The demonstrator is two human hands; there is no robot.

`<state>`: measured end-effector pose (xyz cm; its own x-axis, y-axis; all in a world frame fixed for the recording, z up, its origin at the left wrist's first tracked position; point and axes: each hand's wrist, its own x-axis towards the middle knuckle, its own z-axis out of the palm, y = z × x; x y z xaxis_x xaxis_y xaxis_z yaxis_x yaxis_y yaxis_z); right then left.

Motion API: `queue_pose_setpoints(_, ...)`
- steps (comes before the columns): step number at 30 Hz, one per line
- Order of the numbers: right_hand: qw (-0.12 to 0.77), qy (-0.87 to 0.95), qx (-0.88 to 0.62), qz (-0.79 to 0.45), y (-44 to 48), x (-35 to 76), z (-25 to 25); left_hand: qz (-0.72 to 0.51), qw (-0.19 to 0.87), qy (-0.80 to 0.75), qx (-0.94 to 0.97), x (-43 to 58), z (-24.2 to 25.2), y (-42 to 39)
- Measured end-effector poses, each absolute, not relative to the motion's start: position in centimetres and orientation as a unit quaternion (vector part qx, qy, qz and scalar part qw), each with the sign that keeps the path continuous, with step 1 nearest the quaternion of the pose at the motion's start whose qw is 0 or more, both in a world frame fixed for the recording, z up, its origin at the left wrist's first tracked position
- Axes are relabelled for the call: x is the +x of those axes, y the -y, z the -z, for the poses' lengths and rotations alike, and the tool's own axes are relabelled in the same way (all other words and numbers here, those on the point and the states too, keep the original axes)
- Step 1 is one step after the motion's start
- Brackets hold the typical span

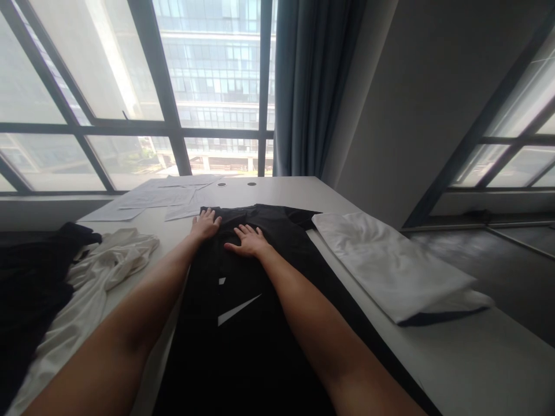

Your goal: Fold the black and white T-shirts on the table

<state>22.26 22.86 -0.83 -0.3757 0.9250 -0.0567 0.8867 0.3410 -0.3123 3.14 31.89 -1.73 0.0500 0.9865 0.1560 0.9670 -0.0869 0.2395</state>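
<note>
A long black garment (243, 358) lies spread lengthwise over the white table; its exact kind is hard to tell. My left hand (207, 223) rests flat on its far left corner, fingers stretched out. Close by on the right, my right hand (249, 241) is also laid flat on the black cloth with the thumb spread. Neither hand grips anything. Two pale patches show on the dark fabric below the hands; whether they are a print or gaps I cannot make out.
A folded white garment (390, 260) with a dark inside lies at the right. Paper sheets (156, 196) are at the far left of the table (299, 188). Crumpled cream cloth (117, 257) and dark cloth (34, 289) lie left. A curtain (316, 86) hangs beyond.
</note>
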Motion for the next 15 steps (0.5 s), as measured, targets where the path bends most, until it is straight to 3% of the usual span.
queue_pose_setpoints(4,0.072,0.820,-0.537,-0.182,-23.4,22.3,0.1,-0.098,0.036,-0.635,0.766,4.1,2.1,-29.3)
queue_pose_setpoints(7,0.129,0.811,-0.533,-0.202,-23.9,23.9,-0.9,-0.080,0.069,-0.621,0.777,3.9,2.5,-27.5)
queue_pose_setpoints(10,0.182,0.725,-0.657,-0.093,-24.3,27.8,-1.6,-0.072,0.075,-0.623,0.775,3.5,2.3,-26.4)
queue_pose_setpoints(12,0.160,0.633,-0.758,0.015,-24.6,31.0,-1.9,-0.057,0.073,-0.623,0.776,3.4,1.9,-25.9)
queue_pose_setpoints(15,0.134,0.555,-0.818,0.068,-25.3,35.3,-2.2,-0.026,0.072,-0.619,0.781,3.7,0.8,-25.6)
